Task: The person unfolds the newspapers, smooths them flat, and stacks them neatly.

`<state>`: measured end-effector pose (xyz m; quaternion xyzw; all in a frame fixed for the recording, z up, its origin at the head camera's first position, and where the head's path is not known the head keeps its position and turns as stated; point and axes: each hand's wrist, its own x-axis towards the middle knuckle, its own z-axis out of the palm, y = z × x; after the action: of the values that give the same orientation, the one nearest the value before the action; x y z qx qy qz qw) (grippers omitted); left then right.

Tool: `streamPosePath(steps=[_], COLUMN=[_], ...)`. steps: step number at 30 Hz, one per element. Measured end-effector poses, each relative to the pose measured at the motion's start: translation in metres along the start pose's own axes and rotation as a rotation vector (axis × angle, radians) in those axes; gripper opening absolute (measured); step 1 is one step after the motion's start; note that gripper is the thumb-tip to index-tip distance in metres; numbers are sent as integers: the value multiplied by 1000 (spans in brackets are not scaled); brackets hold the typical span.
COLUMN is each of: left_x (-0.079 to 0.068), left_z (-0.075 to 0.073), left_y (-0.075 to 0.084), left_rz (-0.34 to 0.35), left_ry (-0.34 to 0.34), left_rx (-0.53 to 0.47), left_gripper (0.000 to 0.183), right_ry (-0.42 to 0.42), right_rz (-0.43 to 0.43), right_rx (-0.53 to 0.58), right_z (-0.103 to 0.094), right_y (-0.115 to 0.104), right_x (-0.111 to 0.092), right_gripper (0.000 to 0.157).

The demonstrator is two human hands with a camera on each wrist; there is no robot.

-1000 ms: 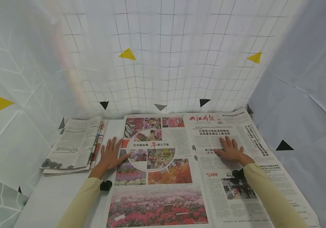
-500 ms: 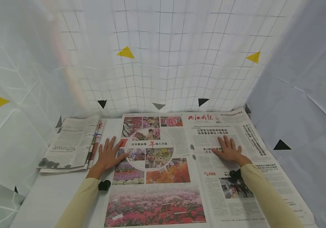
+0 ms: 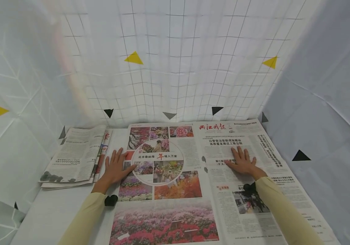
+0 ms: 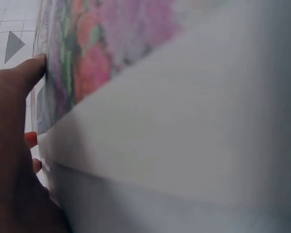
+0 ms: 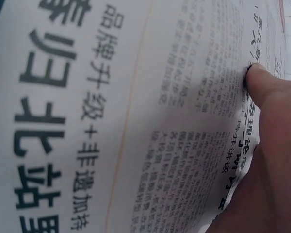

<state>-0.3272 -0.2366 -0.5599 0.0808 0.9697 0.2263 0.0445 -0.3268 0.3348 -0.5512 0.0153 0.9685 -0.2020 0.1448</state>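
An opened newspaper [image 3: 190,183] lies spread flat, with flower photos on its left page and mostly printed text on its right page. My left hand [image 3: 114,169] rests on the left edge of the photo page, its fingers spread and straight. On the text page lies my right hand [image 3: 243,162], palm down with fingers spread. In the left wrist view, the thumb [image 4: 31,70] touches the paper beside a flower picture. The right wrist view shows the right thumb [image 5: 262,80] on the printed text. Neither hand grips anything.
A stack of folded newspapers [image 3: 73,156] lies at the left on the white table [image 3: 52,211]. White sheeting with a grid pattern [image 3: 175,68] hangs behind, and a pale side sheet [image 3: 325,112] stands at the right.
Both hands stay in place on the newspaper. The whole head view has shifted slightly, so everything appears a little further left.
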Motion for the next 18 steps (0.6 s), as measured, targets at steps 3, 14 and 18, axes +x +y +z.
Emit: streamPosePath(steps=[3,14,18], left_x=[0,-4,-7], left_z=[0,-1,-4], left_y=[-1,0,0], left_rz=[7,4,20], left_ry=[14,-11,-14], left_rx=[-10,-26,-18], left_gripper=[89,84,76], right_ry=[8,-25,-40], right_rz=[5,29,45], right_rx=[-15,-42,-64], right_z=[3,-1,0], right_y=[2,-3,-5], right_x=[2,2,4], right_gripper=[122,111,114])
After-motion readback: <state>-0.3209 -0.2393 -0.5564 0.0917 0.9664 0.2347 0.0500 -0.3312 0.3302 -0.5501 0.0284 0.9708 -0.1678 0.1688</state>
